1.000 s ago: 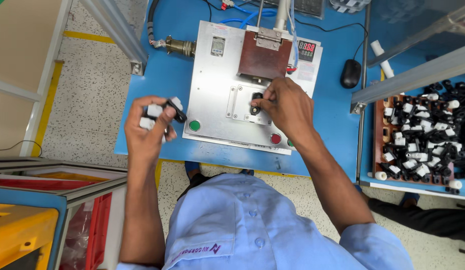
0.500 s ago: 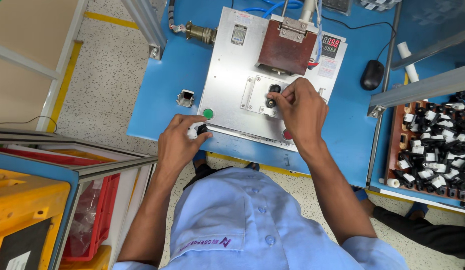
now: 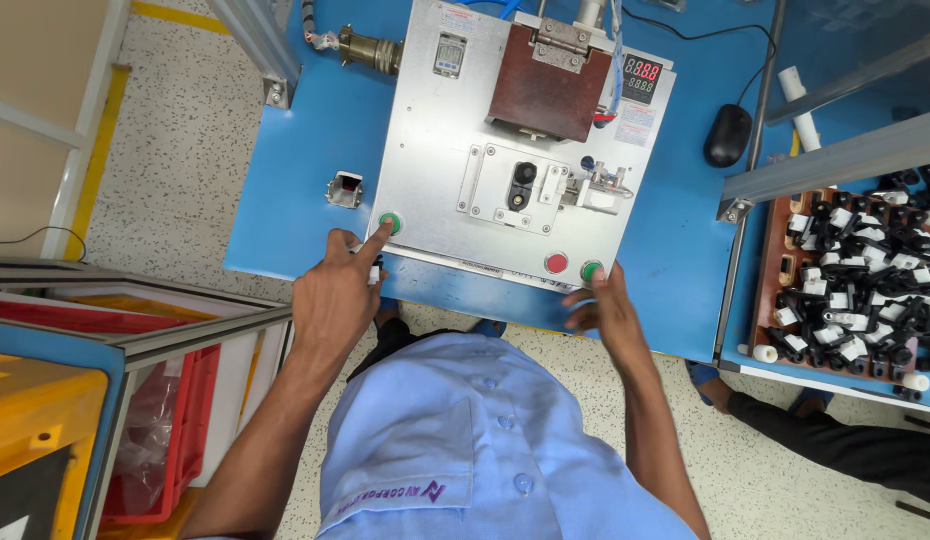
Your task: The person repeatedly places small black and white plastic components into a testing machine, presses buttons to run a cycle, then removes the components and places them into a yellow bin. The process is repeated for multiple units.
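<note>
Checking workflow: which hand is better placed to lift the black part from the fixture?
Right, probably. The right hand lies open at the right green button, nearer the black part; the left hand, on the left green button, seems to clutch a white part.

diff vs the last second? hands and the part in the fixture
The right hand let go of the black part in the fixture and dropped to the right green button. The left hand, still gripping small parts, moved in to the left green button. The red button stays untouched.
</note>
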